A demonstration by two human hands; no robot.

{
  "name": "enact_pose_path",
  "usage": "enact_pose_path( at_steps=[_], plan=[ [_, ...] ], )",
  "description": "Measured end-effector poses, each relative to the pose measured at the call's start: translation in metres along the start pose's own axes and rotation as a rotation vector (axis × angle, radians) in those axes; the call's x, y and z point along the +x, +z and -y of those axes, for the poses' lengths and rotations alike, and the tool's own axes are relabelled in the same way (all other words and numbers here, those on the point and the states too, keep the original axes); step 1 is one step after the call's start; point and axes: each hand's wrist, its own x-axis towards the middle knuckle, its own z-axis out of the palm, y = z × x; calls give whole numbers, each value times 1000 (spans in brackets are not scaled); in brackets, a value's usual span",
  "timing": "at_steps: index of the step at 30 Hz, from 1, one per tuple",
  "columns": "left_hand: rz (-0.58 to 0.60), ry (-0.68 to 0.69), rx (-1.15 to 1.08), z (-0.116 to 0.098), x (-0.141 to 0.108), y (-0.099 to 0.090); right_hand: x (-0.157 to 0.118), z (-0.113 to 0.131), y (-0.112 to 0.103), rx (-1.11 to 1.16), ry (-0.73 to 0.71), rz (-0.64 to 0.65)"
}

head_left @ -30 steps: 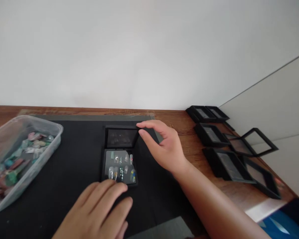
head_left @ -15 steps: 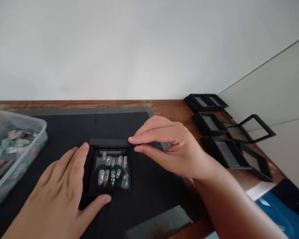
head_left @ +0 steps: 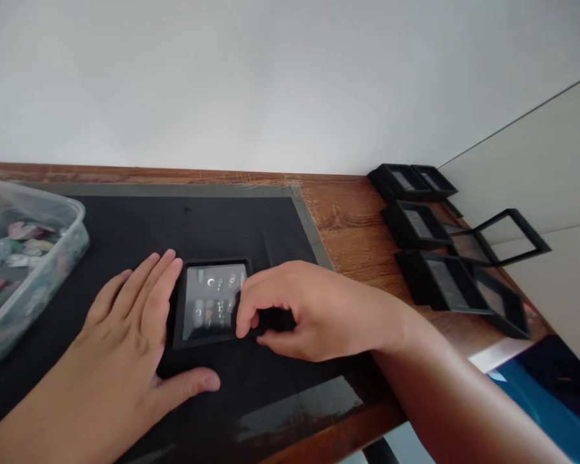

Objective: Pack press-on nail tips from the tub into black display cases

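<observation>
A small black display box [head_left: 207,339] with a see-through window lid lies flat on the black mat. Under the hazy, reflecting window are several press-on nails [head_left: 210,312], clear and greenish, in two rows. My left hand [head_left: 125,341] is open along the box's left side, fingers stretched out and thumb spread near its front corner. At the right edge of the box is my right hand [head_left: 309,309], its fingers curled and closed on the frame, covering that side. The thumb tip sits just right of the index fingertip.
A clear plastic tub [head_left: 77,238] of several colourful wrapped pieces stands at the left. On the wooden table [head_left: 343,219] at the right are several black display boxes [head_left: 415,225], one with its window lid raised [head_left: 512,238]. A wall rises behind.
The lid, held tilted at its far edge by my right hand before, now lies down over the nails. My right hand has moved nearer and curled at the box's right edge.
</observation>
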Motion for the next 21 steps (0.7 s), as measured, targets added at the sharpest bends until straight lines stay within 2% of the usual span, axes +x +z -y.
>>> enact_pose_path(
  at_steps=[5, 11, 13, 17, 19, 21],
  plan=[
    [-25, 24, -9, -3, 1, 3, 1, -1, 3, -21, 46, 39],
    [-8, 29, -82, 1, -3, 2, 1, -4, 3, 61, -3, 31],
    [1, 37, -112, 1, -4, 1, 0, -4, 1, 59, -55, -37],
    [14, 15, -131, 0, -5, 1, -4, -5, -8, -19, -116, -277],
    [8, 9, -123, 0, -4, 3, -5, -8, -10, -109, -72, -308],
    [15, 26, -116, 0, -4, 4, -6, -13, -8, -213, -8, -269]
  ],
)
